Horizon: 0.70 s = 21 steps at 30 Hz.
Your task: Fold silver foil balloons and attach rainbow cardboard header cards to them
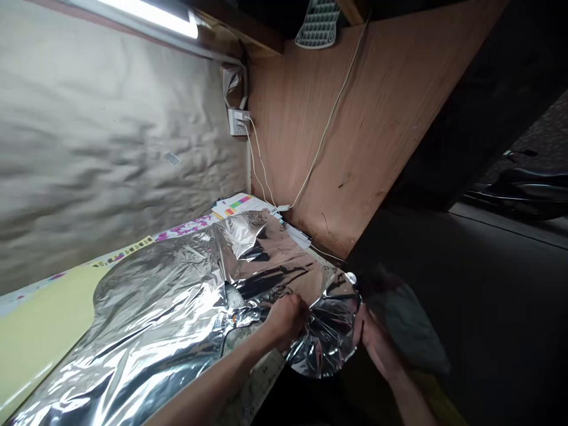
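Observation:
A large sheet of shiny silver foil (pixel 177 296) spreads over the table, wrinkled and reflective, its rounded right end hanging past the table's edge. My left hand (pixel 287 319) is closed on the foil near that end, fingers curled in a pinch. At the foil's right rim, my right hand (pixel 370 334) grips the edge between thumb and fingers. A small opening or gap in the foil, with an orange spot beside it, shows just left of my left hand.
Yellow sheet (pixel 53 319) lies at the left. Papers (pixel 242 203) and white cables sit at the back corner, below a wall socket (pixel 238 122). A wooden panel (pixel 319 130) rises behind the table. A pale plastic bag (pixel 412 325) is at the lower right; a motorbike (pixel 523 189) stands far right.

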Available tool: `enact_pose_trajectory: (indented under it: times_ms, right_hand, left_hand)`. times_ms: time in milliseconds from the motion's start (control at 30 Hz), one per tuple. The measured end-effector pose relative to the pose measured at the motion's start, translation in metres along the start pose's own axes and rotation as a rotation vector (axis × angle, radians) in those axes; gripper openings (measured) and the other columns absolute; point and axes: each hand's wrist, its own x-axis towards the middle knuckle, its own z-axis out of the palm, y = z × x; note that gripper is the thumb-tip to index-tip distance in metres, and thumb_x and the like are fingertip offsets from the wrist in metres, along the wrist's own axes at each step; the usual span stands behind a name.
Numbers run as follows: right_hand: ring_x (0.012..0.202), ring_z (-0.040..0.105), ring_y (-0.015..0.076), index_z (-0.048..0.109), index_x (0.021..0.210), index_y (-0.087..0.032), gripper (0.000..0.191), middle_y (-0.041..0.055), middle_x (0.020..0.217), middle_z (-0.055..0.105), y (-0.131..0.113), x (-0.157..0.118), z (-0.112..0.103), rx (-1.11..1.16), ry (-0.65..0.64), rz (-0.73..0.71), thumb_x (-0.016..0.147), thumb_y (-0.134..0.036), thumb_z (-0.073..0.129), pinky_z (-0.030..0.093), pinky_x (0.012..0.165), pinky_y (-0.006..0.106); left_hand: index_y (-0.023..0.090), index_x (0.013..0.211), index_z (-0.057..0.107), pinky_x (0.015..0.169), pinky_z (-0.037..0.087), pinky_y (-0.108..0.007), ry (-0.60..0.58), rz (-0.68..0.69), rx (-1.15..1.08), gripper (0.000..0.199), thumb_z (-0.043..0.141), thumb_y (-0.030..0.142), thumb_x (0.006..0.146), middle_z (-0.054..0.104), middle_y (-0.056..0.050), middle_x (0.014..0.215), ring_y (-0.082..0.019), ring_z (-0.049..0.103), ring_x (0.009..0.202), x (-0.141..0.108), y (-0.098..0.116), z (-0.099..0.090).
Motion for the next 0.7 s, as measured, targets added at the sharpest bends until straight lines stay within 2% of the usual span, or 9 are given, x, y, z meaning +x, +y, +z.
enact_pose_trajectory:
  times_ms: [67,133,233,300,400,500,567,633,700]
  right_hand:
    - [0.085,0.071,0.0269,0.069,0.103,-0.020,0.044,0.0086,0.095,0.076,-0.012,-0.006,0.010,0.051,-0.077,0.048,0.079,-0.056,0.071,0.056,0.071,0.034]
    - [0.081,0.070,0.0268,0.069,0.101,-0.017,0.046,0.0083,0.090,0.076,-0.024,-0.004,0.020,0.032,-0.041,0.055,0.074,-0.052,0.078,0.055,0.068,0.032]
    - [0.079,0.070,0.0272,0.069,0.095,-0.015,0.045,0.0086,0.085,0.075,-0.036,0.005,0.032,-0.071,0.024,-0.016,0.070,-0.051,0.081,0.054,0.066,0.031]
    - [0.079,0.070,0.0277,0.069,0.090,-0.015,0.043,0.0091,0.086,0.075,-0.037,0.011,0.037,-0.131,0.018,-0.064,0.068,-0.050,0.081,0.054,0.065,0.031]
    - [0.082,0.070,0.0283,0.069,0.091,-0.015,0.043,0.0089,0.088,0.076,-0.034,0.018,0.037,-0.107,0.022,-0.094,0.068,-0.050,0.080,0.054,0.068,0.031]
    - [0.080,0.069,0.0290,0.068,0.102,-0.015,0.052,0.0090,0.087,0.075,-0.029,0.019,0.026,-0.127,0.040,-0.053,0.072,-0.056,0.074,0.055,0.068,0.035]
    - [0.087,0.068,0.0319,0.067,0.109,-0.014,0.061,0.0118,0.095,0.073,-0.032,0.015,0.017,-0.290,0.153,-0.130,0.069,-0.060,0.074,0.056,0.072,0.039]
    - [0.100,0.064,0.0336,0.065,0.116,-0.015,0.066,0.0157,0.112,0.068,-0.041,0.008,0.015,-0.446,0.328,-0.305,0.069,-0.060,0.073,0.055,0.083,0.043]
    - [0.105,0.063,0.0315,0.065,0.118,-0.017,0.058,0.0159,0.123,0.063,-0.056,0.003,0.024,-0.413,0.323,-0.399,0.079,-0.060,0.065,0.054,0.087,0.042]
  left_hand:
    - [0.015,0.071,0.070,0.064,0.040,-0.026,-0.004,0.005,-0.049,0.024,0.054,0.023,0.087,0.068,-0.006,0.070,-0.018,0.064,0.073,0.000,-0.002,-0.006]
    - [0.014,0.081,0.070,0.061,0.039,-0.023,0.010,-0.005,-0.103,0.021,0.058,0.030,0.087,0.068,-0.003,0.071,-0.016,0.063,0.070,-0.001,-0.002,-0.011]
    - [0.015,0.100,0.066,0.056,0.038,-0.022,0.078,-0.016,-0.290,0.044,0.072,0.051,0.075,0.069,-0.002,0.081,-0.015,0.061,0.069,0.002,0.005,-0.016]
    - [0.015,0.089,0.067,0.054,0.035,-0.023,0.126,0.010,-0.436,0.047,0.077,0.055,0.067,0.067,-0.001,0.074,-0.015,0.057,0.065,0.006,0.012,-0.018]
    - [0.014,0.067,0.065,0.054,0.032,-0.025,0.184,0.055,-0.545,0.042,0.066,0.054,0.079,0.059,-0.001,0.060,-0.014,0.051,0.058,0.013,0.017,-0.022]
    - [0.014,0.067,0.062,0.053,0.030,-0.026,0.257,0.041,-0.617,0.054,0.047,0.061,0.089,0.052,0.000,0.058,-0.012,0.044,0.055,0.013,0.005,-0.034]
    - [0.015,0.069,0.058,0.050,0.028,-0.024,0.292,0.027,-0.664,0.058,0.041,0.066,0.090,0.046,0.002,0.057,-0.010,0.038,0.051,0.010,-0.007,-0.046]
    - [0.016,0.069,0.055,0.049,0.027,-0.023,0.312,0.019,-0.691,0.058,0.041,0.068,0.089,0.042,0.004,0.056,-0.009,0.034,0.049,0.005,-0.016,-0.054]
    - [0.016,0.065,0.053,0.049,0.025,-0.023,0.325,0.019,-0.689,0.054,0.046,0.065,0.088,0.041,0.004,0.056,-0.008,0.034,0.049,-0.001,-0.018,-0.057]
